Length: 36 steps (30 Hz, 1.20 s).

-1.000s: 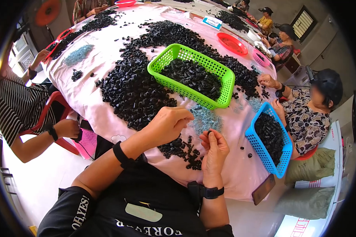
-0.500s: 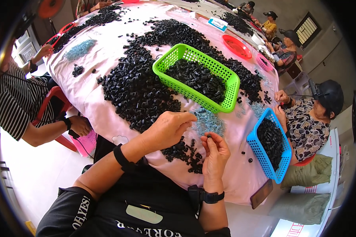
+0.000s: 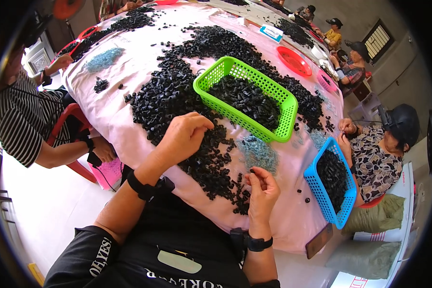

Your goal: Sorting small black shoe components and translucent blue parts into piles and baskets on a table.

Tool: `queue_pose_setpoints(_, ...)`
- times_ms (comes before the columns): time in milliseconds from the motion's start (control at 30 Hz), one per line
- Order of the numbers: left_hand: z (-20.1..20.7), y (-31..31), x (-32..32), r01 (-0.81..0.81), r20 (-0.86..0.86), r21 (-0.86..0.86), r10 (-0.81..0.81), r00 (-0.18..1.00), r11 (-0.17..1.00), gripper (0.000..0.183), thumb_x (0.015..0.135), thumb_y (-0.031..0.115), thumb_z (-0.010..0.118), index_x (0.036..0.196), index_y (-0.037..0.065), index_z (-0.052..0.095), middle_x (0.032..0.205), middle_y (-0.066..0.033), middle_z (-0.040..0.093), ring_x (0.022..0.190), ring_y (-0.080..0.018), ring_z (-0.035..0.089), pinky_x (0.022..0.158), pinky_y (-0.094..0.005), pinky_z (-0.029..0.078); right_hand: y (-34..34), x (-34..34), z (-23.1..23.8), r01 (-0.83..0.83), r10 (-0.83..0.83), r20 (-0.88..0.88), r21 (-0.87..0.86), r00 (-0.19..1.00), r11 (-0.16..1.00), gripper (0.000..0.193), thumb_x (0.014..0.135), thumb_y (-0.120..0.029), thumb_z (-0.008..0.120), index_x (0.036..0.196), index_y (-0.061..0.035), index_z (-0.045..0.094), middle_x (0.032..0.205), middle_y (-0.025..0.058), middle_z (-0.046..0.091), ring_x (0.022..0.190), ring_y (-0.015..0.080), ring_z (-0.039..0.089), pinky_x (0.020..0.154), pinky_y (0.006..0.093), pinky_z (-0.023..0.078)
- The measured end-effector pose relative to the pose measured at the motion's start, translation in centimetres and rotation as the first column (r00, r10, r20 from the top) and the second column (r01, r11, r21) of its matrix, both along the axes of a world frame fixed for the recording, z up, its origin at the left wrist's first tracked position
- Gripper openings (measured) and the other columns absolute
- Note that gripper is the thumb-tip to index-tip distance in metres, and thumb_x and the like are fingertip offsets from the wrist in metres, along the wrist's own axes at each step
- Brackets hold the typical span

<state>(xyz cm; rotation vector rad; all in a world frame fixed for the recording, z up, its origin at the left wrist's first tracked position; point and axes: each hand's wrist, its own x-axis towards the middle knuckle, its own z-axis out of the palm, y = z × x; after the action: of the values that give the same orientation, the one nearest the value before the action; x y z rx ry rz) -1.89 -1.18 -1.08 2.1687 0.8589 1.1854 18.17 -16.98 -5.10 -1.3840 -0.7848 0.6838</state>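
Observation:
My left hand point(image 3: 183, 137) hovers over a heap of small black plastic pieces point(image 3: 168, 101), its fingers bent and pressed together. Whatever lies between those fingertips, if anything, is too small to make out. Lower and to the right, my right hand point(image 3: 264, 192) pinches one small black plastic piece between thumb and forefinger. Just beyond that hand lies a pile of small, clear bluish pieces point(image 3: 258, 152). A green plastic basket point(image 3: 235, 114), partly filled with black pieces, stands at the far side of both hands.
A blue basket point(image 3: 321, 192) of black pieces stands to the right, with a phone point(image 3: 318, 241) near the table edge. Farther back are a red tray point(image 3: 294, 61) and a tissue pack point(image 3: 271, 32). People sit at the left point(image 3: 31, 115) and right point(image 3: 377, 149).
My left hand has moved left, away from the clear bluish pile and over the black heap. My right hand stays nearly in place with its black piece. The view has shifted slightly.

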Motion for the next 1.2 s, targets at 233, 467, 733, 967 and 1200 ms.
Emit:
queue_pose_setpoints(233,-0.8,1.9,-3.1,-0.283,0.029,-0.056,0.285,0.958,0.957,0.018,0.092,0.0,0.057,0.106,-0.001,0.067,0.087,-0.0116,0.068,0.072,-0.0176,0.067,0.067,-0.029,0.053,0.1,-0.5,0.1,-0.033,0.031,0.075,0.03,0.997,0.999,0.013,0.093,0.005,0.063,0.103,0.0042,0.07,0.097,0.008,0.069,0.085,0.0158,0.071,0.078,0.0254,0.057)
queue_pose_setpoints(467,0.7,-0.6,-2.8,-0.32,0.162,-0.111,0.335,0.928,0.941,0.009,0.094,0.002,0.057,0.101,-0.002,0.062,0.096,-0.0159,0.066,0.084,-0.0278,0.066,0.076,-0.0342,0.051,0.0,-1.3,0.9,-0.094,0.087,0.142,0.045,0.986,0.995,0.015,0.095,0.004,0.06,0.106,0.0067,0.069,0.115,0.0111,0.064,0.094,0.0186,0.07,0.082,0.0273,0.057)
queue_pose_setpoints(733,-2.3,-2.6,-4.3,-0.428,0.051,0.021,0.427,0.903,0.903,0.011,0.092,-0.002,0.057,0.1,0.001,0.064,0.118,-0.0122,0.062,0.112,-0.0269,0.058,0.097,-0.035,0.045,0.1,-1.5,1.1,-0.222,0.212,0.612,-0.061,0.762,0.973,0.033,0.09,-0.012,0.07,0.116,0.0081,0.065,0.123,0.018,0.062,0.101,0.0295,0.067,0.089,0.0347,0.053)
queue_pose_setpoints(967,-3.8,-4.6,-1.1,-0.453,-0.056,0.121,0.462,0.885,0.883,0.011,0.09,-0.001,0.061,0.099,0.005,0.065,0.143,-0.0201,0.048,0.135,-0.0389,0.043,0.111,-0.0461,0.034,0.4,-2.8,1.9,-0.317,0.277,0.767,-0.102,0.579,0.943,0.066,0.078,-0.034,0.083,0.124,0.0088,0.06,0.131,0.0217,0.057,0.115,0.038,0.059,0.096,0.0409,0.05)
queue_pose_setpoints(1200,-3.5,-4.3,1.6,-0.364,-0.157,0.085,0.373,0.915,0.928,0.012,0.094,0.006,0.057,0.104,0.009,0.063,0.148,-0.0173,0.046,0.144,-0.0372,0.034,0.117,-0.0563,0.019,0.3,-3.0,1.7,-0.272,0.312,0.817,-0.198,0.485,0.942,0.077,0.071,-0.034,0.085,0.127,0.0108,0.057,0.133,0.0237,0.055,0.123,0.0398,0.053,0.105,0.0453,0.043)
